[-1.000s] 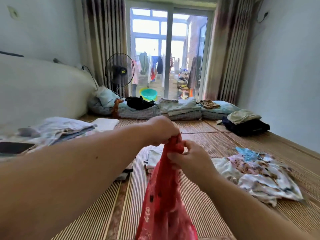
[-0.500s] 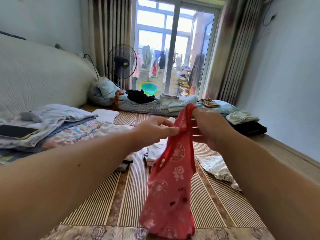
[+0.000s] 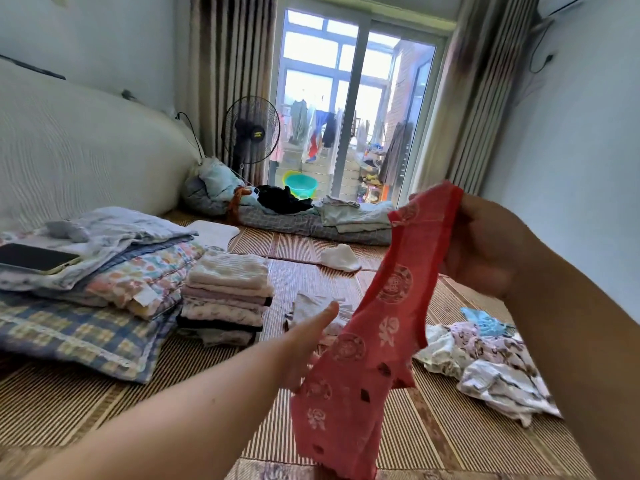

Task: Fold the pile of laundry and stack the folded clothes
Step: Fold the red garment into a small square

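A person's two bare arms reach out over a woven mat (image 3: 313, 271) scattered with laundry. The right hand (image 3: 485, 244) grasps the top edge of a red patterned garment (image 3: 374, 327), which hangs in the air on a slant down toward the lower centre. The left hand (image 3: 304, 344) sits beside the middle of the cloth with its thumb straight. Its fingers are hidden behind the fabric, so I cannot tell whether it grips.

The only container is a green basin (image 3: 300, 186) beyond the glass door. What it holds cannot be made out.

To the left, a stack of folded clothes (image 3: 228, 299) stands on the mat, just beside folded bedding (image 3: 104, 306) with a phone (image 3: 34, 258) lying on top. To the right lies a loose pile of unfolded clothes (image 3: 485, 362).

Half a second ago both hands pinched the garment's top edge close together in mid-view. Since then the left hand has left that edge and dropped lower, while the right hand has carried the top up and to the right.
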Motion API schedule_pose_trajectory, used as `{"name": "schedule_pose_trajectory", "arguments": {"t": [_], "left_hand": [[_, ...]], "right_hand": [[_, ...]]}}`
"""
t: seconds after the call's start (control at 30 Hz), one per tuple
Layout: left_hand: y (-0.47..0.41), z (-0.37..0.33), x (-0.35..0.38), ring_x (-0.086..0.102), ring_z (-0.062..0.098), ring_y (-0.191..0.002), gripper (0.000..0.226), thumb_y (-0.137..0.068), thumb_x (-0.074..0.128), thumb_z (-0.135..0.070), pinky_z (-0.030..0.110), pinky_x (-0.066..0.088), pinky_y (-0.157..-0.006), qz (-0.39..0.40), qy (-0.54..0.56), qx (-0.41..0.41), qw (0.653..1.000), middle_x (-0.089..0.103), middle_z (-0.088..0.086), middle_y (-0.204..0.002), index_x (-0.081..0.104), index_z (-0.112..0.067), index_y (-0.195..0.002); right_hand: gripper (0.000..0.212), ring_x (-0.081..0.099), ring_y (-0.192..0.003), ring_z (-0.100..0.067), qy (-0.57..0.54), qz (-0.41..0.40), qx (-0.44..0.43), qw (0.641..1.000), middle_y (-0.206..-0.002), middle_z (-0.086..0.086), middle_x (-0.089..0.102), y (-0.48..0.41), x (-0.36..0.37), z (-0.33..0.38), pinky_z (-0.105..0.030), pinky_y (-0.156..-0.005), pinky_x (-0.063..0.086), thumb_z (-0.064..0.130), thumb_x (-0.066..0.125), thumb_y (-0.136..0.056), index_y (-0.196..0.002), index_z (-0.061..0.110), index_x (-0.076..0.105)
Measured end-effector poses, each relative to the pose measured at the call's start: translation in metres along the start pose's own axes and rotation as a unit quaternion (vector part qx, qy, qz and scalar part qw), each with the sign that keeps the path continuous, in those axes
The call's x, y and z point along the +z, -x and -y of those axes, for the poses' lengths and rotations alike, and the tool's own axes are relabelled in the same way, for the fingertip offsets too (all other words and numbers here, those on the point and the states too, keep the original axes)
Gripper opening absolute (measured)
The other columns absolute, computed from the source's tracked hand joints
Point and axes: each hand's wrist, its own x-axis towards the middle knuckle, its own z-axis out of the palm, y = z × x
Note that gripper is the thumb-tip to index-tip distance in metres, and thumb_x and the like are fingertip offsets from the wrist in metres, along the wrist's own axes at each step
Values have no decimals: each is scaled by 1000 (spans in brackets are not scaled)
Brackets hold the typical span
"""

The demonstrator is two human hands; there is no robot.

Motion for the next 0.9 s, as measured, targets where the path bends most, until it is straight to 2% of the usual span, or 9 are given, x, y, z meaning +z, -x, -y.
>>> {"name": "schedule_pose_trajectory", "arguments": {"t": [0.17, 0.27, 0.33, 0.43, 0.53, 0.6, 0.7, 0.8, 0.9], "left_hand": [[-8, 17, 16, 65, 25, -92, 64, -83, 43, -71, 38, 43, -90, 145, 67, 44, 986, 67, 8, -101, 61, -16, -109], [4, 10, 31, 66, 16, -66, 22, -85, 61, -36, 27, 50, -67, 181, 88, 113, 973, 68, 3, -76, 62, -15, -90], [13, 3, 38, 66, 17, -55, 3, -86, 57, -12, 25, 53, -52, 173, 143, 160, 961, 66, 8, -74, 59, -10, -86], [17, -8, 38, 66, 19, -56, 15, -89, 47, -1, 29, 56, -53, 120, 169, 209, 956, 67, 11, -71, 61, -7, -89], [24, -24, 30, 66, 21, -57, 23, -96, 40, -3, 34, 58, -58, 80, 150, 220, 961, 67, 13, -69, 61, -7, -87], [32, -39, 22, 63, 20, -61, 24, -97, 43, -11, 37, 54, -68, 54, 132, 229, 963, 65, 11, -71, 62, -10, -84], [43, -64, 12, 57, 16, -59, 23, -97, 47, -18, 31, 50, -62, 18, 129, 258, 957, 63, 6, -69, 64, -13, -82], [62, -87, 10, 60, 15, -55, 9, -94, 52, -10, 27, 50, -53, 3, 134, 290, 947, 66, 4, -68, 54, -18, -93], [82, -107, 10, 65, 14, -59, 33, -90, 51, 6, 27, 55, -52, -21, 113, 332, 936, 69, 5, -82, 51, -19, -111]], "right_hand": [[26, 68, -70, -19, -30, 11, 15, 999, -79, -5, 70, 16, -27, 8, -33, -67, 60, 31, 53, -84, -84, 13, 72], [27, 68, -65, -17, -20, -6, 24, 999, -74, -4, 70, 25, -44, 10, -31, -63, 60, 32, 55, -77, -72, 13, 74], [25, 70, -78, -21, -14, -22, 39, 999, -87, -8, 71, 30, -57, 10, -38, -70, 61, 32, 61, -71, -73, 13, 76], [38, 60, -114, -33, -16, -74, 82, 994, -122, -20, 61, 33, -74, 8, -53, -89, 50, 26, 78, -55, -89, 10, 74], [26, 71, -69, -23, -11, -156, 102, 982, -86, -16, 71, 36, -82, 8, -35, -70, 59, 20, 52, -80, -98, 8, 66], [27, 67, -53, -20, 7, -192, 120, 974, -67, -9, 70, 36, -89, 7, -30, -63, 53, 22, 40, -89, -100, 14, 63], [12, 66, -50, -17, 48, -192, 96, 976, -73, -10, 69, 36, -83, 8, -30, -50, 54, 16, 48, -95, -103, 16, 58], [42, 69, -58, -17, 74, -145, 23, 986, -97, -18, 65, 39, -73, 10, -26, -50, 56, -14, 54, -84, -116, 12, 58], [53, 69, -68, -16, 257, -123, -20, 958, -98, -13, 66, 40, -68, 15, -25, -57, 57, -19, 60, -77, -119, 15, 62]]}}
